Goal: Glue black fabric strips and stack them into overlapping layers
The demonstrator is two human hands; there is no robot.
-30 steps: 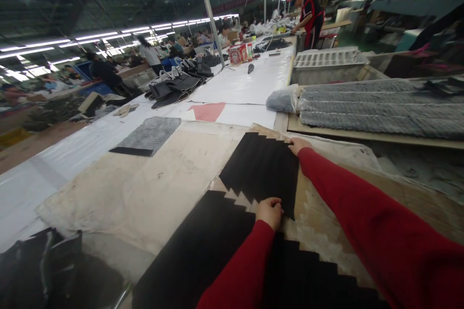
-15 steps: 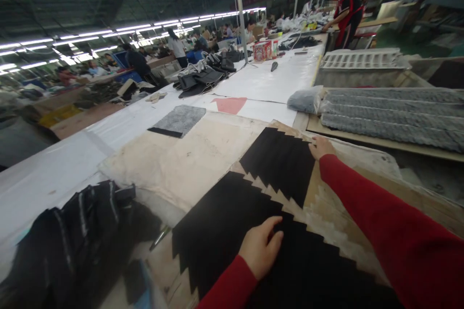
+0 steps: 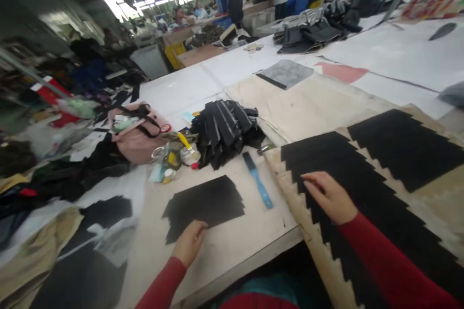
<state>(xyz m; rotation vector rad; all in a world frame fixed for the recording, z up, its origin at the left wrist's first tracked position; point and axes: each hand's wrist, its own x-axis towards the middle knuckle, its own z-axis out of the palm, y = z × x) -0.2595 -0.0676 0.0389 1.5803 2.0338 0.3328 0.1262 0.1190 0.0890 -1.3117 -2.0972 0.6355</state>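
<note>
My left hand [image 3: 191, 241] rests on the near edge of a small fanned stack of black fabric pieces [image 3: 205, 203] on the table; its fingers are curled at the stack's edge, gripping it or just touching, I cannot say. My right hand [image 3: 329, 196] lies flat and open on a long stepped row of black fabric pieces [image 3: 362, 193] laid on a beige board [image 3: 290, 183]. A second stepped row of black pieces [image 3: 406, 147] lies farther right. Both sleeves are red.
A blue brush [image 3: 258, 186] lies between the two hands. Behind it sit a pile of folded black pieces [image 3: 224, 128], small bottles [image 3: 174, 157] and a pink bag [image 3: 139, 133]. A grey swatch [image 3: 286, 72] and other workers are farther back.
The view has swung left and down. My left hand moved off the stepped row to the small black stack at left. My right hand drew back from the far row to the near row.
</note>
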